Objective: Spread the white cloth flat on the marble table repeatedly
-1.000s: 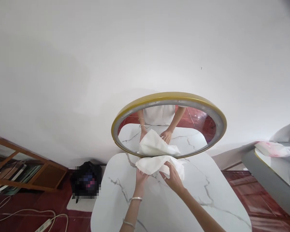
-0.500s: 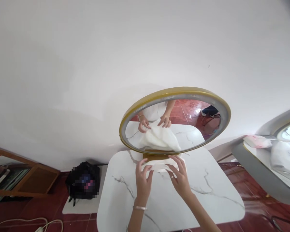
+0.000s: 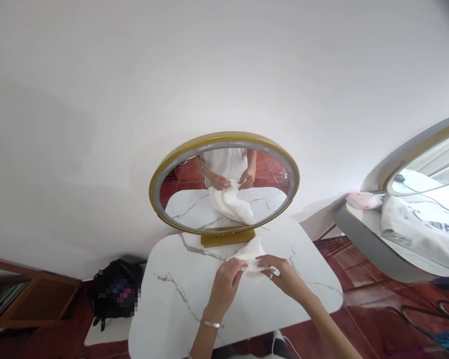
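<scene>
A soft white cloth (image 3: 255, 248) lies bunched on the marble-patterned white tabletop (image 3: 172, 319), just in front of the mirror's gold base (image 3: 224, 238). My left hand (image 3: 229, 274), with a silver bangle at the wrist, pinches the cloth's near left edge between thumb and fingers. At the near right edge my right hand (image 3: 279, 273), a ring on one finger, grips the same cloth with bent fingers. Between the two hands a short stretch of edge shows. The cloth's far end reaches toward the mirror, which reflects both hands and the cloth.
An oval gold-rimmed mirror (image 3: 224, 135) stands at the table's back, against the white wall. To the right is a second table (image 3: 377, 254) with a white printed fabric item (image 3: 415, 229) and a pink-white packet (image 3: 364, 200). A black backpack (image 3: 115, 291) sits at left by a wooden shelf (image 3: 41, 299).
My hands have drawn closer together and nearer to me, and their hold on the cloth's edge has tightened. The view has turned right, showing more of the second table.
</scene>
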### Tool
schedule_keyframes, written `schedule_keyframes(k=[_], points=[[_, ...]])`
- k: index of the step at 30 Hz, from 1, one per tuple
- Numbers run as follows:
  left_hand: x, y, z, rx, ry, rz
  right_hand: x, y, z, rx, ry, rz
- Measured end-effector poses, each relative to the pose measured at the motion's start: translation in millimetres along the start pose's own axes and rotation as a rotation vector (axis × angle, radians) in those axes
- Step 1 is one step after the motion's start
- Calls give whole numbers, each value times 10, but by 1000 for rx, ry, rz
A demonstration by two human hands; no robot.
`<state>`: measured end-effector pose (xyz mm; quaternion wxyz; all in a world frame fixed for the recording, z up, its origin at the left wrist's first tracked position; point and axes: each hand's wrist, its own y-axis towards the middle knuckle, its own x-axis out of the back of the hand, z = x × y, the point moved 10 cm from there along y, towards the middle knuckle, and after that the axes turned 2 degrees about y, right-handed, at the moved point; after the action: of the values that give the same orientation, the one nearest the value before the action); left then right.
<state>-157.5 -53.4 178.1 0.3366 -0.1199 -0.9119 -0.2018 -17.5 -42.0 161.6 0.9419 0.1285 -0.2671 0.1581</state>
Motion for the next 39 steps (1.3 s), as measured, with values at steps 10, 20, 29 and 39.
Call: schedule_keyframes(k=[10,20,29,39], points=[[-658,-267,-309,26,326,4,944,-452,-250,71,53,-28],[-945,-240,-488,311,181,78,1954,-647,-264,20,92,-165],[-311,5,-381,309,-32,6,2551,-756,-191,-184,194,-351],[311,32,-625,351,-238,-82,2743,-1407,-320,-298,203,-563]])
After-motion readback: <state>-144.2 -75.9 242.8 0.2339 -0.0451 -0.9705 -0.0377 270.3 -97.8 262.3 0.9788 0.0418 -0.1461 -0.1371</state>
